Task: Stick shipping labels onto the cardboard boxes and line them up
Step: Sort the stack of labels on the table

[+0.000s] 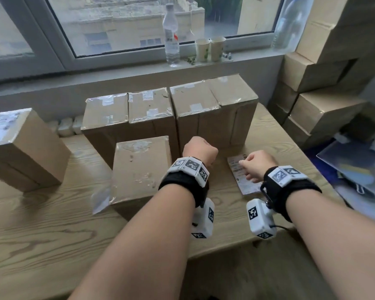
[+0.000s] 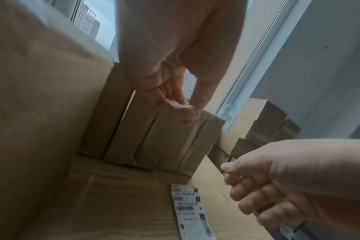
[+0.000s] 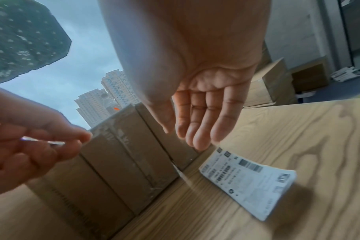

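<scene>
A stack of white shipping labels (image 1: 245, 182) (image 2: 191, 209) (image 3: 247, 181) lies on the wooden table (image 1: 41, 224), right of a brown cardboard box (image 1: 139, 169) (image 2: 31, 113) whose top bears no label. My right hand (image 1: 247, 167) (image 2: 236, 186) (image 3: 195, 138) hovers over the stack's far end with relaxed fingers, holding nothing. My left hand (image 1: 200, 151) (image 2: 190, 112) (image 3: 72, 139) is raised beside it, pinching a thin pale sheet (image 3: 43, 141) seen edge-on, apparently a label. Several taped boxes (image 1: 171, 105) (image 2: 154, 142) (image 3: 123, 154) stand in a row behind. At the far left stands a labelled box (image 1: 24, 148).
On the window sill are a water bottle (image 1: 171, 33) and two paper cups (image 1: 210, 48). More cardboard boxes (image 1: 323, 83) are piled at the right. Loose papers (image 1: 355, 165) lie off the table's right edge. A flap of clear film (image 1: 100, 200) sticks out from the front box.
</scene>
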Demonstrator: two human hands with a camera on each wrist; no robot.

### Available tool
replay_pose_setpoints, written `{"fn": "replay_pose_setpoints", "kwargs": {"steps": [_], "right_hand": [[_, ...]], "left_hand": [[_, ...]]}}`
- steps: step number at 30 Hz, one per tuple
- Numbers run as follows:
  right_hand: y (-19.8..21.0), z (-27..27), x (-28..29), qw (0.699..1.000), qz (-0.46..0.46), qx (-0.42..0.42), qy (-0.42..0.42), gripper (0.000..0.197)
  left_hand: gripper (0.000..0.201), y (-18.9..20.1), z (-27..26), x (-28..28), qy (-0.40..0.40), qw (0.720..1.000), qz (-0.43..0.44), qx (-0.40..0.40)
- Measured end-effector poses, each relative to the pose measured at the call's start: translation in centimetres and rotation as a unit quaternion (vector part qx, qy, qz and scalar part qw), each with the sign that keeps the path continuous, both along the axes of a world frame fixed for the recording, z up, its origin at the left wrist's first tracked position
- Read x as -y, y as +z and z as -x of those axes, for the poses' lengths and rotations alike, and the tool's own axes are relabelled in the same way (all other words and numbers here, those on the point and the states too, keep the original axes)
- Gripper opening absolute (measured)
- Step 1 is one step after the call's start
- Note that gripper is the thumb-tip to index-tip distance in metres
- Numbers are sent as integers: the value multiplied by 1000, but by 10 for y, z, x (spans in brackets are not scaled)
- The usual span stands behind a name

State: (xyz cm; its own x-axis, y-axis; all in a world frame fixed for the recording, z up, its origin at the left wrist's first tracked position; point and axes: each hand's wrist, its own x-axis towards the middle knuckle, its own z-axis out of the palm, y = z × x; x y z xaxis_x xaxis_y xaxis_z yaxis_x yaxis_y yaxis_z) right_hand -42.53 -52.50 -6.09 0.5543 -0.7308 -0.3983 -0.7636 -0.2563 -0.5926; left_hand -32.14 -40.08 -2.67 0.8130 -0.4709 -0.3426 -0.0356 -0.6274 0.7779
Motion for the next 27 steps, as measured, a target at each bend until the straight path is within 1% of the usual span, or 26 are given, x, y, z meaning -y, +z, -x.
{"fn": "replay_pose_setpoints", "kwargs": {"steps": [5, 8, 9, 12, 15, 16, 17, 19, 21, 23, 25, 27], "right_hand": [[-24, 22, 26, 998, 34, -47, 3, 19], [-41, 28, 38, 996, 50, -78, 8, 10], [-48, 29, 42, 995, 51, -87, 9, 11], [-69, 30, 51, 993, 42, -109, 6, 31], [-91, 26, 56, 992, 37, -123, 0, 58], [-97, 25, 56, 992, 33, -125, -4, 66], [-103, 23, 55, 991, 30, -130, -6, 71], [-112, 22, 51, 988, 37, -148, -3, 75], [-120, 20, 48, 986, 60, -155, 7, 73], [-125, 19, 45, 986, 70, -150, 28, 69], [-129, 17, 43, 988, 60, -138, 47, 63], [-131, 16, 44, 991, 36, -117, 54, 55]], "left_hand": [[20, -53, 8, 27, 16, 997, -35, -61], [29, -85, 9, 39, 31, 995, -53, -75], [29, -95, 8, 44, 37, 994, -50, -86], [26, -127, 5, 58, 39, 990, -39, -131], [9, -144, 8, 66, 5, 984, -53, -167], [6, -148, 9, 68, 4, 981, -54, -184], [8, -152, 10, 69, 6, 978, -55, -199], [9, -162, 10, 70, 11, 975, -58, -215], [8, -165, 11, 70, 24, 977, -49, -208], [14, -162, 12, 68, 38, 982, -47, -178], [15, -158, 10, 67, 44, 988, -48, -142], [19, -156, 8, 67, 41, 989, -48, -130]]}}
